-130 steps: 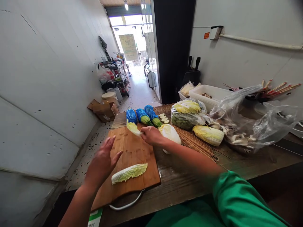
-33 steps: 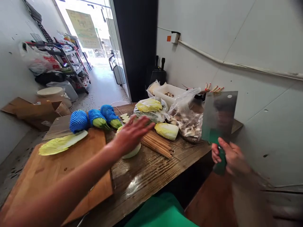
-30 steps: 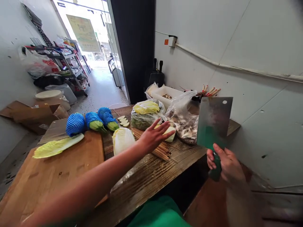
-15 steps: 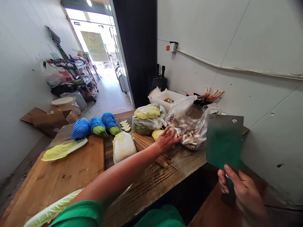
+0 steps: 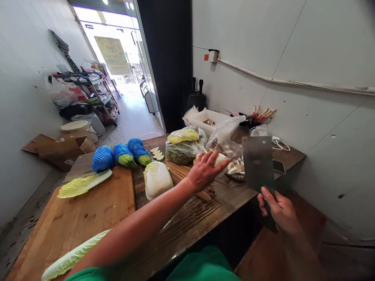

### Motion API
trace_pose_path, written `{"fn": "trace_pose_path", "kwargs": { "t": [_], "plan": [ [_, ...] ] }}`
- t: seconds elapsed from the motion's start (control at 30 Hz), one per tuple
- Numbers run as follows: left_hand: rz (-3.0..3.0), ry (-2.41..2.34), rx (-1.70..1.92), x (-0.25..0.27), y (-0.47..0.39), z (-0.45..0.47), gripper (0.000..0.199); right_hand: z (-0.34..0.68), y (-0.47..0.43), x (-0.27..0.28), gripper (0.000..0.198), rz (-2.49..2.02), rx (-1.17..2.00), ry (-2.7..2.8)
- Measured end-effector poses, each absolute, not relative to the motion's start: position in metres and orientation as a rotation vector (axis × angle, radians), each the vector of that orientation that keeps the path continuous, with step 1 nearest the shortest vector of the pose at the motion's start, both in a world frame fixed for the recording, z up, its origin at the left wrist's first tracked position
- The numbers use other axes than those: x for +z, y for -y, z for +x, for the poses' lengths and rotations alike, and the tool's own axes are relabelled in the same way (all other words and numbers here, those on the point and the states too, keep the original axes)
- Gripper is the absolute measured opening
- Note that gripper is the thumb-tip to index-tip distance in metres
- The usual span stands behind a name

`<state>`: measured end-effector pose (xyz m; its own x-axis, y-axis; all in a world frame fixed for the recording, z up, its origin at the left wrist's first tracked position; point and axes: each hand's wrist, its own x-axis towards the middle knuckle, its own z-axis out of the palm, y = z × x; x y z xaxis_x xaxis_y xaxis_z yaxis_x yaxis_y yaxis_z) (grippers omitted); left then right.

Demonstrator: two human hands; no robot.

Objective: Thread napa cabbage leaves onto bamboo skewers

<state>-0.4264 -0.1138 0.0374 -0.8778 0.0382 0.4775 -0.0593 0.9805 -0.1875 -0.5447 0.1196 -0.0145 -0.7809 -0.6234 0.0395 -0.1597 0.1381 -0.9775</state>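
My left hand (image 5: pixel 206 171) reaches across the table with its fingers curled over a pale napa cabbage (image 5: pixel 223 166); much of the cabbage is hidden behind the hand. Off to the right, my right hand (image 5: pixel 277 210) grips the handle of a cleaver (image 5: pixel 258 164), its broad blade upright. Another napa cabbage (image 5: pixel 158 181) lies left of my left forearm. Brown wooden skewers (image 5: pixel 178 171) are spread beneath and beside my left hand. A clear plastic bag of mushrooms (image 5: pixel 234 166) sits just behind the held cabbage, partly covered by the blade.
On the wooden cutting board (image 5: pixel 102 210) lie two loose cabbage leaves (image 5: pixel 84 183). Vegetables in blue foam nets (image 5: pixel 102 158) stand behind it, near several pale green slices (image 5: pixel 157 153). A bagged bundle of greens (image 5: pixel 178 152), a white bin (image 5: pixel 202 119) and a phone (image 5: pixel 278 166) are farther back.
My left hand has closed over the napa cabbage and lifted it slightly. The cleaver in my right hand has shifted left and turned, uncovering the phone and white cable.
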Motion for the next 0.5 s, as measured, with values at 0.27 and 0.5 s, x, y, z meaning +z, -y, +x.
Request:
{"fn": "trace_pose_path", "kwargs": {
  "t": [0.27,0.5],
  "plan": [
    [0.262,2.335,-0.266,0.073,0.142,-0.367,0.082,-0.542,-0.115,-0.014,0.033,-1.321,-1.262,-2.342],
    [0.398,2.320,-0.918,0.025,0.161,-0.363,0.090,-0.569,-0.103,-0.012,0.035,-1.535,-0.805,-2.632]
  ]
}}
